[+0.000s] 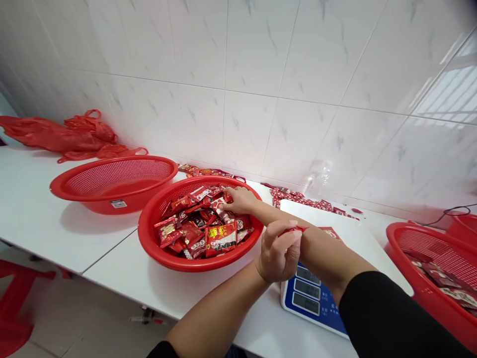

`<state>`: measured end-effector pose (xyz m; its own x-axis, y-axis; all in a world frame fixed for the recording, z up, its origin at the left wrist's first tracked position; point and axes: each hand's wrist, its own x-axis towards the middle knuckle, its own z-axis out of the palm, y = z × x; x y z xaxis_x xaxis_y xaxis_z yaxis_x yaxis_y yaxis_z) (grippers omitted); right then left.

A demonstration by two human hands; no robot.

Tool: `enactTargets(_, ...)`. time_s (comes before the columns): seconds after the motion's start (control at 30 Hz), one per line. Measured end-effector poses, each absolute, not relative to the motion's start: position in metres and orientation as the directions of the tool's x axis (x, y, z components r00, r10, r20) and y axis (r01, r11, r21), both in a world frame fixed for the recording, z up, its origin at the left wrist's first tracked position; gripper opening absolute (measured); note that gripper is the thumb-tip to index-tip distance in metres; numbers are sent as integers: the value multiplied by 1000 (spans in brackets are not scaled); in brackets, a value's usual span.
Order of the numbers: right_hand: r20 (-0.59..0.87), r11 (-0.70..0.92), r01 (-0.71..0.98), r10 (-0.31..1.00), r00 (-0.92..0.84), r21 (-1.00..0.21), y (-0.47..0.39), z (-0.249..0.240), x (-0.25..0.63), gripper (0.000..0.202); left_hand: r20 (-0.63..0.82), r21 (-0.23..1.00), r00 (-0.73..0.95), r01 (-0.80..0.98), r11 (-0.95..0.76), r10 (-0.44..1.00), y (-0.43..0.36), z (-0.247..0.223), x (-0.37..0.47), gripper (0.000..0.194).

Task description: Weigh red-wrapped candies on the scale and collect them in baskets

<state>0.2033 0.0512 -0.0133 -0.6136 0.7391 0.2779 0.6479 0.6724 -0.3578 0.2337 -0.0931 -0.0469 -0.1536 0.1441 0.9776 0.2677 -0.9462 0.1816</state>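
Note:
My left hand (280,251) is closed, raised over the front of the scale, with a small red packet (298,229) showing between its fingers. My right arm crosses beyond it to the left. At the far right side of a round red plastic basket (153,253), my right hand (243,200) reaches in with its fingers curled around a red snack packet (227,197). Below the hand, the basket holds many glossy wrapped snack packets (220,238), red, white and gold. The blue and white digital scale (307,288) lies partly hidden under my arms.
Another red basket (119,174) stands left, with red plastic bags (63,134) behind it. Small red packets (298,199) lie along the tiled wall. At right, a further red basket (400,236) holds packets. A red stool (15,303) stands below the white table (33,214).

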Motion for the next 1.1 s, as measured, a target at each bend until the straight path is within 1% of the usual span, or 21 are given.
enactTargets(0.03,280,678,635,733,-620,-371,51,-14,202,54,978,186,-143,269,-945,152,-93,-47,234,46)
enactTargets(0.07,286,686,616,724,-628,-387,51,-14,202,48,978,186,-138,267,-945,154,-93,-47,234,45)
enactTargets(0.17,334,716,541,691,-642,-441,48,-13,202,17,981,168,-137,260,-951,135,-93,-47,235,45)
enactTargets(0.2,359,722,516,683,-636,-460,47,-13,203,12,983,156,-137,261,-953,123,-93,-47,235,45)
enactTargets(0.33,467,712,438,696,-546,-548,48,-8,214,16,990,100,-125,297,-950,65,-91,-45,234,42)
enactTargets(0.43,515,677,386,732,-446,-627,53,-4,232,14,994,76,-102,309,-948,47,-89,-46,234,41)
enactTargets(0.57,501,608,338,789,-355,-718,51,0,270,13,997,62,-71,313,-948,42,-85,-49,236,42)
enactTargets(0.67,465,557,341,826,-318,-757,42,0,307,16,998,60,-38,326,-943,51,-83,-52,238,44)
enactTargets(0.83,404,475,453,880,-250,-754,23,-5,370,18,994,105,-13,328,-939,107,-78,-54,239,43)
enactTargets(0.97,354,423,603,905,-237,-677,6,-9,404,15,986,163,-40,343,-925,159,-71,-53,239,40)
enactTargets(1.1,294,368,722,927,-234,-586,-7,-6,424,14,983,185,-68,343,-921,172,-62,-54,240,42)
